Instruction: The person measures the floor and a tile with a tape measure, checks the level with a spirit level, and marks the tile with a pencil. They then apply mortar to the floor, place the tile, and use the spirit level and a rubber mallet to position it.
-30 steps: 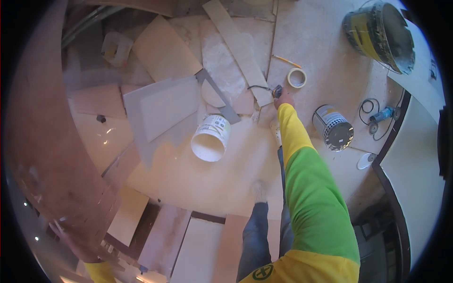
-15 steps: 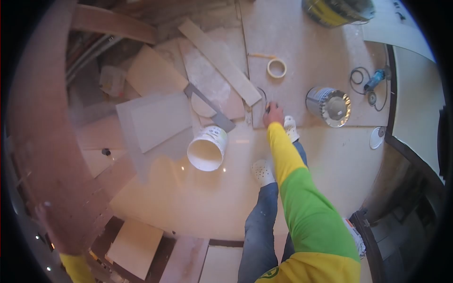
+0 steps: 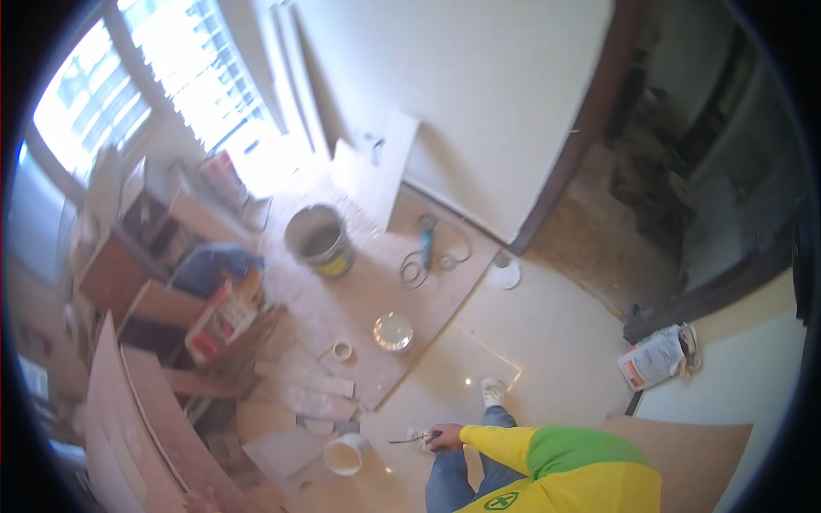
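Observation:
My right hand (image 3: 445, 438), at the end of a yellow and green sleeve, is closed around a thin dark tool (image 3: 410, 441). The tool points left, above my white shoe; its exact kind is too small to make out. Left of it a white plastic bucket (image 3: 345, 455) lies tipped on its side on the tiles. Beyond the hand stand a metal tin (image 3: 393, 332) and a roll of tape (image 3: 342, 351) on a large board. I cannot see my left hand clearly in this view.
A large dark bucket (image 3: 318, 241) and a blue angle grinder (image 3: 426, 239) with a coiled cord are farther off on the board (image 3: 376, 295). Cut sheets lie at lower left. A white bag (image 3: 660, 357) leans at the right wall, near a doorway. Stacked furniture stands left.
My view has swung up and to the right, bringing the window and doorway in. My right hand has lifted from the floor with the thin tool. My left hand has left clear view.

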{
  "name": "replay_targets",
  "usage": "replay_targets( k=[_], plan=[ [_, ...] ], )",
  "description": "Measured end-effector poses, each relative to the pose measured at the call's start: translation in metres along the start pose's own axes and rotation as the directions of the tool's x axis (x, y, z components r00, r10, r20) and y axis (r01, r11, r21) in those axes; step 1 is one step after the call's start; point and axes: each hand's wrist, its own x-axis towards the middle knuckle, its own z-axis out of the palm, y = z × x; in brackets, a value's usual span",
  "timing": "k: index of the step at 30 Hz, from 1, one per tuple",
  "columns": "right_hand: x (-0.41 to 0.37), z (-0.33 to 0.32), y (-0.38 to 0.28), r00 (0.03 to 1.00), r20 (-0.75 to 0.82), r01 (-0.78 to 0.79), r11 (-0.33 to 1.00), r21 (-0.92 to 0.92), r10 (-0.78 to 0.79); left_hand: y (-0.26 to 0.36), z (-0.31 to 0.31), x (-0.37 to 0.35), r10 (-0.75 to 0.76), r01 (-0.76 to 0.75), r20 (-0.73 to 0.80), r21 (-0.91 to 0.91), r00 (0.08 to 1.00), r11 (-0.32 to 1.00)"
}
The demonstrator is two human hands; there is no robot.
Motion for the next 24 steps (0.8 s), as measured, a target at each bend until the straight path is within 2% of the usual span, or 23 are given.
replay_targets(
  k=[1, 2, 3, 4, 5, 7, 8, 10, 11, 12, 13, 14, 15, 16, 17, 18, 20, 21, 22, 23, 24],
  plan=[
    [-0.03, -0.025, 0.019, 0.999, -0.033, -0.002, 1.0, -0.008, 0.002, 0.008, 0.024, -0.015, 0.158, -0.148, -0.062, 0.146, 0.985, 0.978],
    [-0.059, -0.054, 0.039, 0.993, -0.104, -0.045, 0.998, 0.052, 0.05, 0.024, 0.04, -0.053, 0.216, -0.215, -0.078, 0.023, 0.973, 0.976],
    [-0.091, -0.083, 0.06, 0.98, -0.171, -0.086, 0.99, 0.116, 0.105, 0.045, 0.075, -0.087, 0.495, -0.501, 0.079, 0.098, 0.865, 0.86],
    [-0.123, -0.108, 0.088, 0.957, -0.258, -0.09, 0.98, 0.178, 0.134, 0.065, 0.084, -0.135, 0.744, -0.777, 0.248, 0.073, 0.621, 0.625],
    [-0.157, -0.135, 0.118, 0.923, -0.344, -0.087, 0.966, 0.244, 0.171, 0.08, 0.081, -0.187, 0.87, -0.928, 0.365, -0.041, 0.33, 0.369],
    [-0.237, -0.172, 0.168, 0.83, -0.489, -0.101, 0.935, 0.34, 0.267, 0.129, 0.107, -0.333, 0.827, -0.856, 0.534, -0.332, 0.176, 0.397],
    [-0.274, -0.185, 0.193, 0.81, -0.519, -0.078, 0.927, 0.368, 0.274, 0.152, 0.108, -0.403, 0.811, -0.821, 0.579, -0.422, 0.082, 0.385],
    [-0.348, -0.201, 0.247, 0.856, -0.429, 0.058, 0.772, 0.633, 0.288, 0.184, 0.1, -0.529, 0.767, -0.774, 0.627, -0.55, -0.136, 0.313],
    [-0.382, -0.207, 0.269, 0.862, -0.426, 0.127, 0.697, 0.706, 0.275, 0.193, 0.092, -0.582, 0.731, -0.756, 0.64, -0.594, -0.236, 0.276],
    [-0.411, -0.212, 0.291, 0.855, -0.432, 0.138, 0.677, 0.723, 0.288, 0.2, 0.083, -0.626, 0.686, -0.743, 0.653, -0.623, -0.322, 0.245],
    [-0.439, -0.216, 0.311, 0.854, -0.459, 0.246, 0.589, 0.77, 0.243, 0.207, 0.073, -0.662, 0.633, -0.735, 0.668, -0.641, -0.392, 0.22],
    [-0.462, -0.221, 0.329, 0.847, -0.492, 0.347, 0.49, 0.799, 0.201, 0.215, 0.063, -0.691, 0.575, -0.734, 0.685, -0.649, -0.448, 0.2],
    [-0.481, -0.228, 0.345, 0.832, -0.532, 0.417, 0.452, 0.788, 0.16, 0.228, 0.053, -0.712, 0.522, -0.735, 0.697, -0.653, -0.491, 0.181],
    [-0.499, -0.232, 0.354, 0.829, -0.532, 0.417, 0.443, 0.793, 0.172, 0.246, 0.032, -0.726, 0.474, -0.739, 0.71, -0.653, -0.52, 0.168],
    [-0.514, -0.237, 0.356, 0.786, -0.604, 0.549, 0.299, 0.781, 0.133, 0.262, 0.016, -0.742, 0.424, -0.744, 0.731, -0.645, -0.534, 0.175],
    [-0.523, -0.244, 0.357, 0.73, -0.675, 0.661, 0.142, 0.737, 0.108, 0.279, -0.004, -0.767, 0.414, -0.75, 0.737, -0.64, -0.534, 0.171],
    [-0.52, -0.269, 0.355, 0.705, -0.698, 0.696, 0.071, 0.715, 0.125, 0.313, -0.075, -0.816, 0.324, -0.751, 0.855, -0.513, -0.405, 0.416],
    [-0.513, -0.284, 0.35, 0.68, -0.72, 0.726, 0.012, 0.688, 0.136, 0.315, -0.109, -0.84, 0.35, -0.787, 0.842, -0.522, -0.411, 0.33],
    [-0.506, -0.299, 0.339, 0.671, -0.729, 0.736, 0.001, 0.677, 0.136, 0.328, -0.102, -0.855, 0.344, -0.793, 0.847, -0.513, -0.405, 0.329],
    [-0.495, -0.314, 0.328, 0.66, -0.739, 0.747, -0.009, 0.665, 0.137, 0.349, -0.087, -0.874, 0.311, -0.801, 0.789, -0.586, -0.53, 0.122],
    [-0.486, -0.332, 0.316, 0.691, -0.718, 0.721, -0.024, 0.692, 0.079, 0.37, -0.076, -0.892, 0.245, -0.76, 0.725, -0.644, -0.643, -0.089]
  ],
)
